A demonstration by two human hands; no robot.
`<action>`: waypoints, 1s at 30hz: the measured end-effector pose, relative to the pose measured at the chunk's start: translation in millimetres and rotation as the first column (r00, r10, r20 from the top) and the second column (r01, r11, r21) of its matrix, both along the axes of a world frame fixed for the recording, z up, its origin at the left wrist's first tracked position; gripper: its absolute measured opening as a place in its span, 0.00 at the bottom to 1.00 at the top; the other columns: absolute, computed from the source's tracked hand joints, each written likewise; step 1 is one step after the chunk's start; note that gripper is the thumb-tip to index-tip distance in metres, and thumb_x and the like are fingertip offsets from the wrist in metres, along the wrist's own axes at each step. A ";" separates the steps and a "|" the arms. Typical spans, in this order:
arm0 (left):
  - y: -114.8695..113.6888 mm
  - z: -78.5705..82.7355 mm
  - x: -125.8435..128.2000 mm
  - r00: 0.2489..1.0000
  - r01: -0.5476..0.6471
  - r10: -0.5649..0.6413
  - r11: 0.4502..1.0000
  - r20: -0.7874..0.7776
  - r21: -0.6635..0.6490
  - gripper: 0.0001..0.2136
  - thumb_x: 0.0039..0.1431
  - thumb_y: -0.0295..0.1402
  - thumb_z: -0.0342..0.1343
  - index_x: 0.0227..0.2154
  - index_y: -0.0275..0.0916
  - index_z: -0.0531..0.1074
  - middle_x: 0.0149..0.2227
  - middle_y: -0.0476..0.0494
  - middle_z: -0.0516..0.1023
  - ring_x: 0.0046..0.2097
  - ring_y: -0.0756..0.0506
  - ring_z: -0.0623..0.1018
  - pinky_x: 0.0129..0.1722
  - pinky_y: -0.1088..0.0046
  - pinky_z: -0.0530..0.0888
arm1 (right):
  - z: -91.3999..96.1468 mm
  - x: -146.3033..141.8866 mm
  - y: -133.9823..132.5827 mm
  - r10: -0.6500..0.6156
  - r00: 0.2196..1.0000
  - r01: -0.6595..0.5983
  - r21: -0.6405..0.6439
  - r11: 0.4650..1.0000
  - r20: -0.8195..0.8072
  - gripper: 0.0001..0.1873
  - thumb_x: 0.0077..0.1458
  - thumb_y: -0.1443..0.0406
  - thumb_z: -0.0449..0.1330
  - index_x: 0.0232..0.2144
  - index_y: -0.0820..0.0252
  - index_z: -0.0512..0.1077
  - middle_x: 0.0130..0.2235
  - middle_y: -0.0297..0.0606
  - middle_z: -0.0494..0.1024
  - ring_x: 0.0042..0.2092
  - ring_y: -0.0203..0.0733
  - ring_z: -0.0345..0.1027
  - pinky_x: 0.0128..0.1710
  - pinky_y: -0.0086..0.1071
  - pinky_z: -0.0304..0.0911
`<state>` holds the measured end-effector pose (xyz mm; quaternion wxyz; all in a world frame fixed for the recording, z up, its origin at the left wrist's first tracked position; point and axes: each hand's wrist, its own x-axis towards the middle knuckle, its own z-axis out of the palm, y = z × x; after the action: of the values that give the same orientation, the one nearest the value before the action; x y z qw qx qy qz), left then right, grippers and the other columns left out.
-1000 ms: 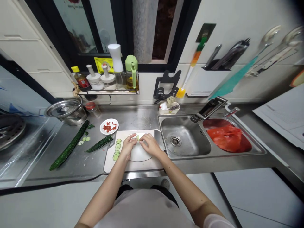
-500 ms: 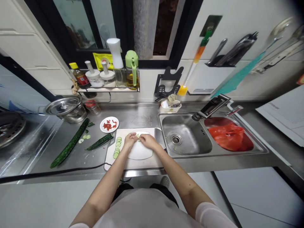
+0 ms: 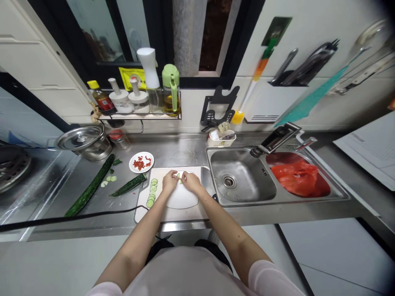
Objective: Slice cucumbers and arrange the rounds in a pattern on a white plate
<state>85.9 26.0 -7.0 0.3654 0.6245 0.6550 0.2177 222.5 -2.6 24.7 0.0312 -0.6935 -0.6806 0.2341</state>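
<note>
Both hands meet over the far part of a white plate (image 3: 182,199) with a thin dark rim, which lies on a pale cutting board (image 3: 143,211). Small green cucumber slices (image 3: 179,176) show between my fingertips. My left hand (image 3: 169,181) is closed in a pinch at their left side. From the right, my right hand (image 3: 191,182) pinches at the same slices; its fingers partly cover them. A row of overlapping cucumber slices (image 3: 152,192) runs along the board's left side. Left of the board lies a cut piece of cucumber (image 3: 128,185).
A long whole cucumber (image 3: 89,189) and a small plate of chopped red pieces (image 3: 141,163) lie on the steel counter. Behind them are a lidded pot (image 3: 88,142) and a jar (image 3: 119,139). To the right, a sink (image 3: 243,176) adjoins a basin with a red bag (image 3: 294,176).
My fingertips have drawn slightly apart, so more of the green slices shows between them. The view has shifted a little; the other things stay in place.
</note>
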 end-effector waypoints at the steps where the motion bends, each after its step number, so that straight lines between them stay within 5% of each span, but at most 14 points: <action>1: -0.1 2.3 0.5 0.999 0.015 -0.015 1.000 -0.028 0.008 0.15 0.52 0.26 0.56 0.44 0.41 0.73 0.34 0.48 0.79 0.37 0.48 0.77 0.41 0.75 0.69 | -0.2 -0.6 -0.2 -0.001 1.000 0.001 -0.001 1.000 0.005 0.13 0.62 0.61 0.50 0.44 0.56 0.70 0.43 0.41 0.77 0.45 0.42 0.68 0.37 0.29 0.54; 10: -8.1 11.5 4.1 0.955 0.141 -0.111 0.986 -0.274 0.091 0.13 0.60 0.31 0.51 0.46 0.44 0.73 0.44 0.43 0.77 0.46 0.44 0.75 0.45 0.71 0.68 | -0.2 -4.0 -1.9 0.007 0.998 -0.006 -0.018 1.000 0.060 0.15 0.64 0.62 0.46 0.46 0.56 0.69 0.44 0.42 0.77 0.46 0.42 0.69 0.40 0.30 0.55; 30: -15.3 13.3 4.0 0.920 0.200 -0.146 0.973 -0.364 0.115 0.14 0.63 0.34 0.49 0.49 0.45 0.72 0.45 0.41 0.74 0.48 0.42 0.72 0.43 0.69 0.67 | -8.5 -13.0 -23.5 0.116 0.971 -0.120 0.003 0.993 0.210 0.20 0.66 0.62 0.40 0.53 0.56 0.65 0.44 0.46 0.77 0.44 0.44 0.71 0.42 0.33 0.60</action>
<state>89.9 10.7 6.3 0.2116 0.7347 0.6337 0.1177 209.5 -26.1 16.2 -0.0489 -0.6724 -0.7219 0.1560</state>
